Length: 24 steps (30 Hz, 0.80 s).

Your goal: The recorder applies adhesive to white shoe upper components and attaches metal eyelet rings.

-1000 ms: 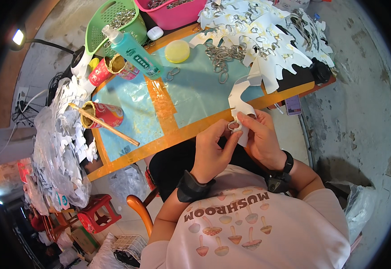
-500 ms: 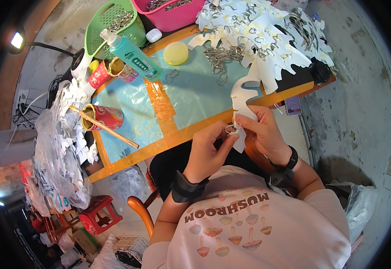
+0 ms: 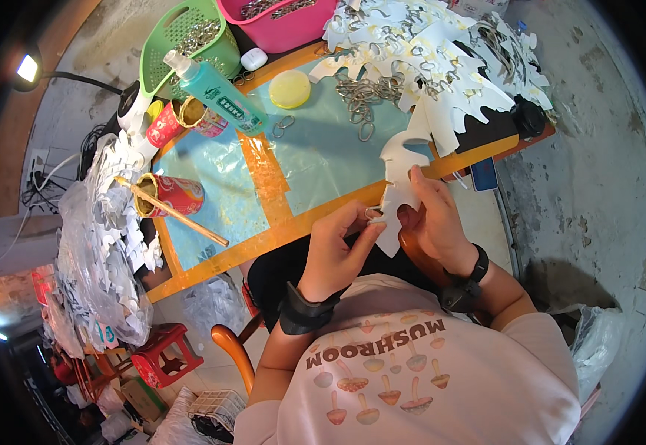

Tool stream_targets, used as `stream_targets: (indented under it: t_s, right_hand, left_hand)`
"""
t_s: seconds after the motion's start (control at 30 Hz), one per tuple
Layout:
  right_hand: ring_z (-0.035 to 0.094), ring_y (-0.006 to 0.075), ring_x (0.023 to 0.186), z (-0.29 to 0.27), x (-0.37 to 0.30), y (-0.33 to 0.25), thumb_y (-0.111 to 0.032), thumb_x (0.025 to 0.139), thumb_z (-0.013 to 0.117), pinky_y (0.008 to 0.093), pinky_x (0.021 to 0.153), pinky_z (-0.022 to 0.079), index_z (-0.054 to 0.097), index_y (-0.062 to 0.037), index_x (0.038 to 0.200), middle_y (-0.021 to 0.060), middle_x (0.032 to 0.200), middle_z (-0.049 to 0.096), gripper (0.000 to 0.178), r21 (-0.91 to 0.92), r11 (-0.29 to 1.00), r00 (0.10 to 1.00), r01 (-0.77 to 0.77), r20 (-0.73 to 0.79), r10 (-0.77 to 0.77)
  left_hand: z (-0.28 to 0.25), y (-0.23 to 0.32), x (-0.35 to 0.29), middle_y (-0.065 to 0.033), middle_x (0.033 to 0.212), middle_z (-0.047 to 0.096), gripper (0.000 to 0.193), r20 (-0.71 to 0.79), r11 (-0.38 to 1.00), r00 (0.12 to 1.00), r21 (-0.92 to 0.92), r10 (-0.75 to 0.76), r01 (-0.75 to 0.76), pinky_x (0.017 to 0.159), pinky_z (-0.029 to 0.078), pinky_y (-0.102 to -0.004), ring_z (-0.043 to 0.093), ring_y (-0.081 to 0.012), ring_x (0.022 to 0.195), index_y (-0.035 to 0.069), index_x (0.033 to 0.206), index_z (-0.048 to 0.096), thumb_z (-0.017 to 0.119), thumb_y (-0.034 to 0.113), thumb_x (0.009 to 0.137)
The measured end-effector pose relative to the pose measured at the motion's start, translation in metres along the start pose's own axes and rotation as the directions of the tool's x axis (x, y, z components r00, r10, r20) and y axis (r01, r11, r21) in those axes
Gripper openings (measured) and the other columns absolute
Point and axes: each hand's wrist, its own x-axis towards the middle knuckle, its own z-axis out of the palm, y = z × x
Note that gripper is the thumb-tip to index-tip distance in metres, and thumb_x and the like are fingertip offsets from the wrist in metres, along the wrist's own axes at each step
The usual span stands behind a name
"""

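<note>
In front of my body, just off the table's near edge, I hold a white cut-out piece [image 3: 400,194] of flat, flexible sheet with curved notches. My left hand [image 3: 338,245] is closed, pinching a small metal ring [image 3: 372,213] and the piece's left edge between thumb and fingers. My right hand [image 3: 441,226] grips the piece from the other side, with one digit stretched up along it and the others partly hidden behind it. Above the hands, several loose metal rings [image 3: 371,93] lie by a large heap of similar white pieces [image 3: 419,44], many with rings on them.
Farther left on the table [image 3: 315,167] stand a red can [image 3: 178,194] with a wooden stick [image 3: 189,222] across it, a teal spray bottle [image 3: 223,96] and a yellow-lidded round tub [image 3: 289,89]. Green [image 3: 223,55] and pink baskets [image 3: 286,30] hold metal parts at the back.
My right hand has shifted its grip, one digit now stretched upward along the piece. The left hand and ring have moved slightly left. The phone screen beside the table has changed to dark blue.
</note>
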Motion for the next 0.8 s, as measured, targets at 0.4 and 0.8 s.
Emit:
stream_targets:
  t_s: [0.4, 0.8]
  right_hand:
    - [0.056, 0.0125, 0.072, -0.05, 0.001, -0.007, -0.012, 0.085, 0.061, 0.0253, 0.063, 0.044, 0.062, 0.0012, 0.09, 0.0059, 0.081, 0.061, 0.014, -0.778, 0.468, 0.887, 0.418, 0.239, -0.396]
    - [0.045, 0.032, 0.112, -0.285, -0.028, -0.007, -0.007, 0.078, 0.055, 0.0395, 0.097, 0.032, 0.044, -0.0046, 0.12, 0.0154, 0.112, 0.054, 0.043, -0.998, -0.056, 0.809, 0.011, 0.042, -0.586]
  left_hand:
    - [-0.009, -0.009, -0.003, 0.0004, 0.078, 0.055, 0.006, 0.041, 0.989, 0.997, 0.136, -0.069, 0.062, 0.065, 0.039, -0.0188, 0.047, -0.0049, 0.07, -0.001, 0.09, 0.055, 0.059, 0.003, 0.088]
    - [-0.019, -0.023, 0.007, -0.0006, 0.084, 0.058, 0.016, -0.129, 0.988, 0.986, -0.122, -0.106, 0.091, 0.073, 0.043, -0.0192, 0.052, -0.004, 0.081, -0.002, 0.103, 0.054, 0.05, 0.011, 0.095]
